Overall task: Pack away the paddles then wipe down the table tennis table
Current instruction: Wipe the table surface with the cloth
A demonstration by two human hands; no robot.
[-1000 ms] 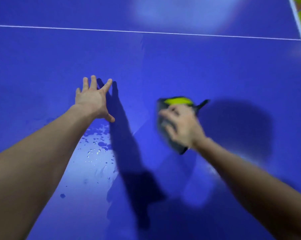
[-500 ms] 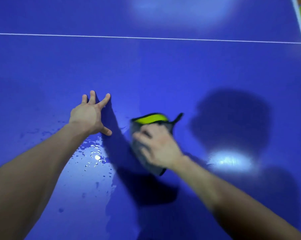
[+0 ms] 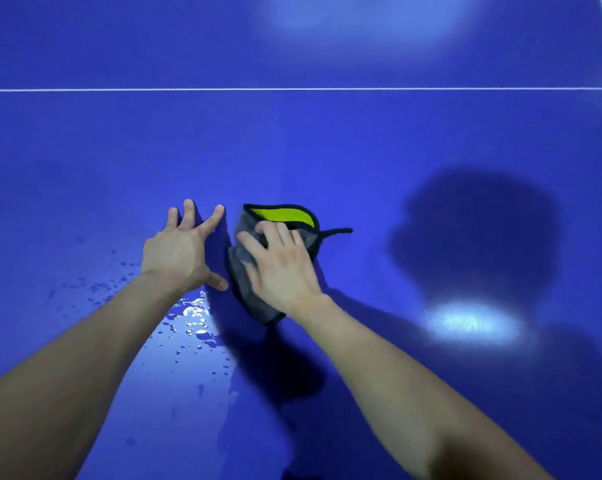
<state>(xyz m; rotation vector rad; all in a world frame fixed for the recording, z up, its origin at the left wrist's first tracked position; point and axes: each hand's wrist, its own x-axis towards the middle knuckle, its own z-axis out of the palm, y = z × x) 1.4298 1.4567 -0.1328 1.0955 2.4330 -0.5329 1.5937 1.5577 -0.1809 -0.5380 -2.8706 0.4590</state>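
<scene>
The right grip (image 3: 282,268) presses flat on a gray cloth (image 3: 249,296) (yellow inside) on the blue counter (image 3: 327,150). The left grip (image 3: 178,254) rests beside it, fingers wide.

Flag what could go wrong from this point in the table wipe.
1. The water droplets lie beside the left wrist, nearer the person than the cloth. Strokes kept where the right hand presses may miss them and leave the table wet.
2. The left hand is braced with spread fingers next to that wet patch, so it could slip or smear it.
3. The cloth is folded over and may bunch rather than wipe flat.
</scene>
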